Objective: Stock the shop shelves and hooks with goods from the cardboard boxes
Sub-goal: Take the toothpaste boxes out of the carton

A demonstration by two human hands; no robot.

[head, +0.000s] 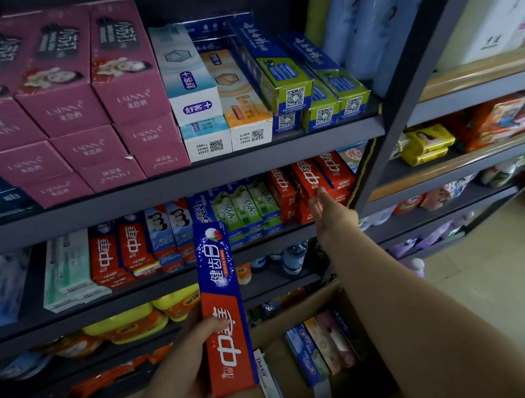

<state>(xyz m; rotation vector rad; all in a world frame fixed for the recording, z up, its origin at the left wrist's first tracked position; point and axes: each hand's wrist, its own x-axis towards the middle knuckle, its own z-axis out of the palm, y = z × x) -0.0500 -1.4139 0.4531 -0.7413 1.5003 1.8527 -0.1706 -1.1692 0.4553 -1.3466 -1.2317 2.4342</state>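
Left hand (189, 356) grips 1 red-blue toothpaste box (223, 307) upright. Right hand (329, 212), fingers straight, touches red boxes (314, 177) on the shelf (183, 180). Carton (304, 305) below holds several toothpaste packs (320, 347).

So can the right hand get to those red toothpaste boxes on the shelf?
Probably yes. The right hand is open and already at the red toothpaste boxes, with nothing between them.

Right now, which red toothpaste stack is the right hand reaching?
The right hand touches the rightmost red stack, beside the shelf post, not the left red stack.
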